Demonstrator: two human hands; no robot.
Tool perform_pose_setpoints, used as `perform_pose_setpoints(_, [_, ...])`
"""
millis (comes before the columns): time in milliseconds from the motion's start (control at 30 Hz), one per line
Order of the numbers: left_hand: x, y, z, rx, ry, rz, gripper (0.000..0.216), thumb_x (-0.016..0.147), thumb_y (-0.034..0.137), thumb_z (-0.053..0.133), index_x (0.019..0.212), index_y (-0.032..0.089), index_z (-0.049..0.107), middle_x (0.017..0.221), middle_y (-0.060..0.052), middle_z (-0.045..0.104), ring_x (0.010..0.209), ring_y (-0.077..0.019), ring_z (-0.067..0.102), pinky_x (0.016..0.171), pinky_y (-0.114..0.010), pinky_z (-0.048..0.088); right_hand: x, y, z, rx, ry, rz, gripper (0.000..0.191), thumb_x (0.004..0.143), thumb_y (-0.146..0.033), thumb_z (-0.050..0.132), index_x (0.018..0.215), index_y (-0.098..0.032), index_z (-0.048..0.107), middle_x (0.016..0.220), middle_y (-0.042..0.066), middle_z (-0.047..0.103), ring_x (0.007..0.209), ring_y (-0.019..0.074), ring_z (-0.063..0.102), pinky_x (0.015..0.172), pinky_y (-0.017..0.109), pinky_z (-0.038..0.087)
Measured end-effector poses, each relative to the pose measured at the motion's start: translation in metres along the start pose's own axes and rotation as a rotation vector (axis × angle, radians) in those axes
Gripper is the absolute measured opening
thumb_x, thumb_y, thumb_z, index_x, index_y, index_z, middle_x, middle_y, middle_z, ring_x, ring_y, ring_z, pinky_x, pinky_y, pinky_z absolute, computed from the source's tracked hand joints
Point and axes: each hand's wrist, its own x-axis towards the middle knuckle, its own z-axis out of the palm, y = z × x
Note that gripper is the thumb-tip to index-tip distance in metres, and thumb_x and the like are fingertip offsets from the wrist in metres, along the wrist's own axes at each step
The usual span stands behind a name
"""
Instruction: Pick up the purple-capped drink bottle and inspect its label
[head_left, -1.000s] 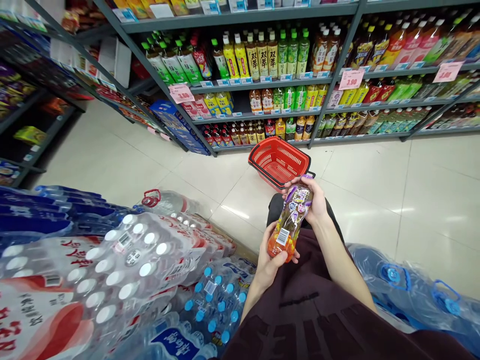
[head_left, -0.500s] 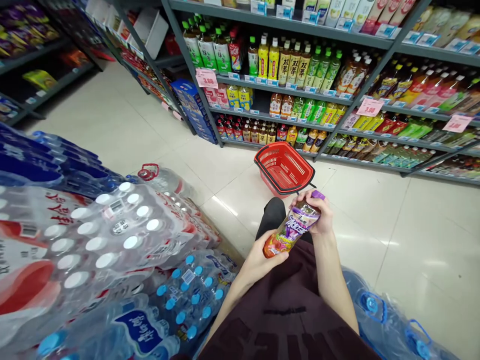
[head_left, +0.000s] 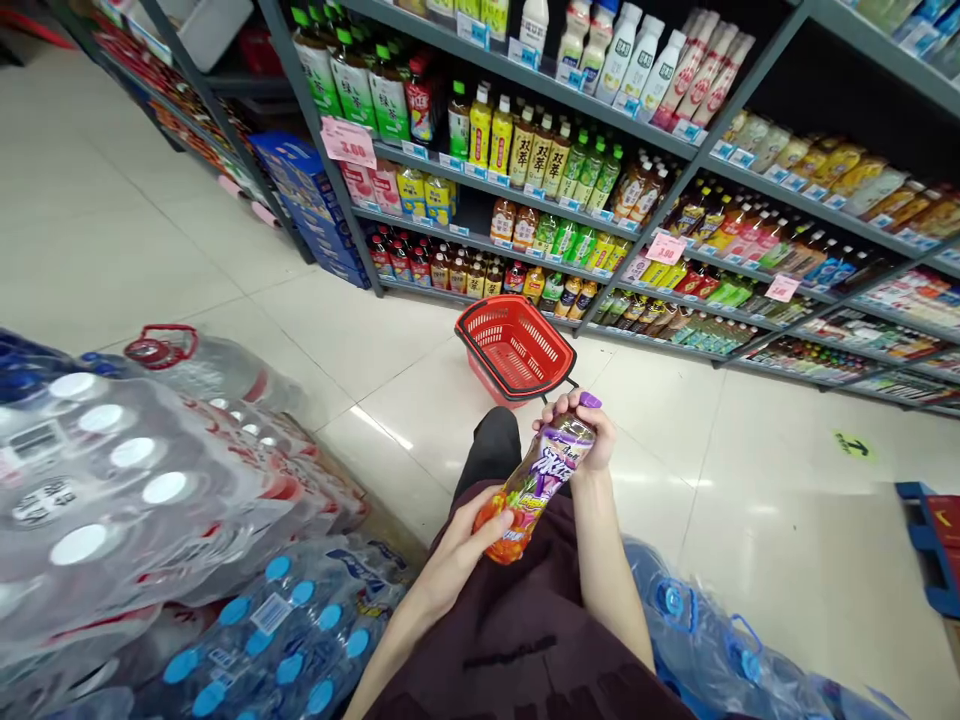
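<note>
I hold a drink bottle (head_left: 534, 482) with a purple cap and a purple-and-orange label, tilted in front of me with the cap away from me. My left hand (head_left: 459, 545) is closed around its orange bottom end. My right hand (head_left: 583, 432) is wrapped round its neck just under the cap. On the floor just beyond the bottle stands a red shopping basket (head_left: 514, 348), with nothing visible inside.
Shrink-wrapped packs of water bottles (head_left: 142, 500) are stacked at my left, blue-capped packs (head_left: 277, 640) below them. Large blue water jugs (head_left: 705, 650) lie at my right. Drink shelves (head_left: 570, 190) run across the back. A blue crate (head_left: 934, 545) sits far right on the tiled floor.
The view has swung to the right and down the aisle. The bottle has turned in my hands, label side now up, and sits a little lower left in view. Both hands kept their hold.
</note>
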Motion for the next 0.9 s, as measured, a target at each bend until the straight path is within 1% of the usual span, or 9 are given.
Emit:
perform_pose_setpoints(100, [0.001,0.001,0.004,-0.059,0.016,-0.046,0.081,0.072,0.064,0.074,0.129,0.011,0.053,0.109,-0.012,0.069,0.082,-0.0158,0.069,0.066,-0.026,0.058,0.002,0.001,0.003,-0.028,0.137,0.07,0.038,0.063,-0.027,0.073,0.084,-0.015,0.044,0.077,-0.002,0.061,0.073,0.0115,0.062,0.091,0.038,0.061])
perform_pose_setpoints(200, [0.003,0.0,0.005,-0.104,0.047,-0.063,0.079,0.074,0.064,0.071,0.128,0.011,0.05,0.104,-0.011,0.067,0.077,-0.0147,0.068,0.06,-0.023,0.055,0.006,0.005,0.003,-0.05,0.249,0.153,0.042,0.06,-0.027,0.077,0.086,-0.015,0.046,0.08,-0.002,0.063,0.075,0.013,0.064,0.084,0.036,0.062])
perform_pose_setpoints(300, [0.003,0.0,0.005,-0.121,0.042,-0.058,0.075,0.078,0.061,0.069,0.13,0.013,0.047,0.108,-0.011,0.065,0.077,-0.0148,0.068,0.06,-0.024,0.055,0.011,0.007,-0.001,-0.036,0.292,0.198,0.045,0.056,-0.028,0.079,0.085,-0.015,0.047,0.08,-0.002,0.063,0.075,0.0136,0.065,0.08,0.035,0.063])
perform_pose_setpoints(467, [0.002,0.002,0.011,-0.156,0.09,-0.032,0.074,0.076,0.051,0.075,0.133,0.017,0.042,0.117,-0.011,0.062,0.084,-0.0167,0.071,0.065,-0.024,0.056,0.017,0.005,-0.009,-0.014,0.299,0.213,0.047,0.054,-0.029,0.082,0.085,-0.015,0.049,0.081,-0.001,0.064,0.077,0.0171,0.067,0.074,0.036,0.063])
perform_pose_setpoints(567, [0.009,-0.002,0.013,-0.154,0.099,-0.05,0.081,0.07,0.048,0.081,0.135,0.018,0.042,0.118,-0.012,0.062,0.087,-0.0174,0.071,0.066,-0.024,0.056,0.021,0.004,-0.016,-0.063,0.269,0.193,0.042,0.057,-0.03,0.081,0.083,-0.013,0.053,0.084,0.002,0.065,0.079,0.0181,0.068,0.073,0.035,0.063])
perform_pose_setpoints(633, [0.019,-0.008,0.013,-0.119,0.101,-0.077,0.087,0.062,0.043,0.088,0.133,0.016,0.046,0.115,-0.011,0.064,0.089,-0.0167,0.07,0.067,-0.024,0.057,0.023,0.003,-0.021,-0.132,0.223,0.185,0.039,0.061,-0.033,0.081,0.081,-0.011,0.056,0.089,0.005,0.067,0.08,0.0188,0.069,0.073,0.034,0.062])
perform_pose_setpoints(700, [0.032,-0.019,0.014,-0.06,0.119,-0.113,0.087,0.054,0.036,0.092,0.126,0.012,0.051,0.11,-0.009,0.066,0.092,-0.0149,0.069,0.072,-0.024,0.059,0.025,0.001,-0.026,-0.231,0.134,0.188,0.037,0.066,-0.037,0.08,0.081,-0.01,0.059,0.094,0.007,0.068,0.082,0.0186,0.07,0.074,0.031,0.061])
perform_pose_setpoints(800, [0.053,-0.041,0.018,0.043,0.187,-0.167,0.082,0.049,0.031,0.094,0.118,0.007,0.056,0.103,-0.009,0.069,0.091,-0.0124,0.069,0.083,-0.025,0.06,0.029,-0.004,-0.039,-0.437,-0.056,0.241,0.033,0.075,-0.039,0.075,0.081,-0.009,0.064,0.09,0.008,0.069,0.081,0.0152,0.069,0.075,0.024,0.057])
perform_pose_setpoints(900, [0.071,-0.062,0.021,0.132,0.235,-0.221,0.081,0.051,0.034,0.093,0.119,0.007,0.055,0.107,-0.01,0.071,0.089,-0.0125,0.071,0.086,-0.023,0.058,0.036,-0.009,-0.06,-0.656,-0.118,0.292,0.032,0.081,-0.041,0.071,0.08,-0.009,0.067,0.083,0.008,0.069,0.076,0.0112,0.066,0.071,0.018,0.053])
